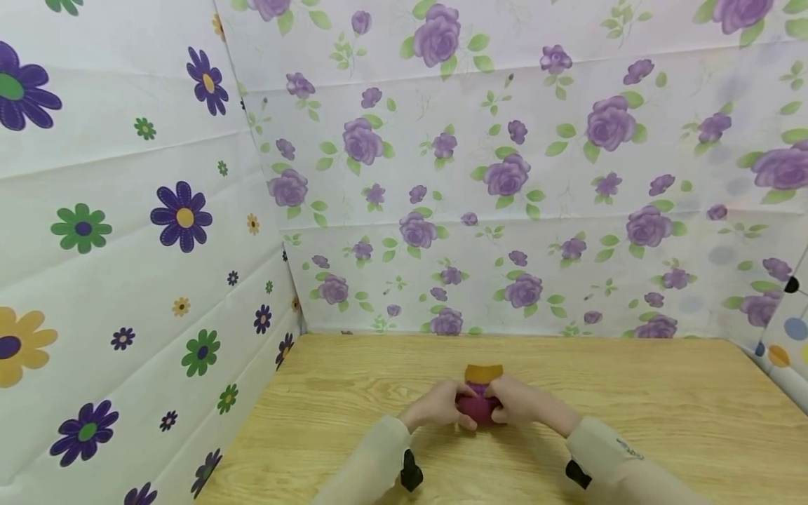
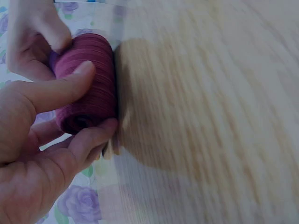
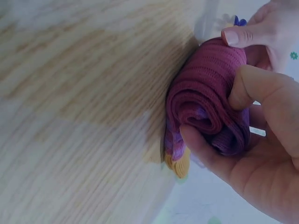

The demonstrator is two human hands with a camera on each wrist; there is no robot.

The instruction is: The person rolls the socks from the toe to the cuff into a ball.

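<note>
A maroon ribbed sock (image 1: 480, 410), partly rolled up, lies on the wooden table in front of me. Its flat orange end (image 1: 484, 374) points away, towards the back wall. My left hand (image 1: 442, 405) grips the roll at its left end, thumb on top and fingers curled at the side. At the right end, my right hand (image 1: 519, 402) holds the roll between thumb and fingers. The right wrist view shows the spiral layers of the roll (image 3: 203, 109), with purple patterned fabric and the yellow-orange end (image 3: 180, 163) beneath. Whether it is one sock or a pair, I cannot tell.
The wood-grain table (image 1: 353, 379) extends around both hands. Behind it hangs a white sheet with purple roses (image 1: 416, 231), and a daisy-printed sheet (image 1: 145, 280) runs along the left side. Dark straps (image 1: 412, 471) sit at my sleeve cuffs.
</note>
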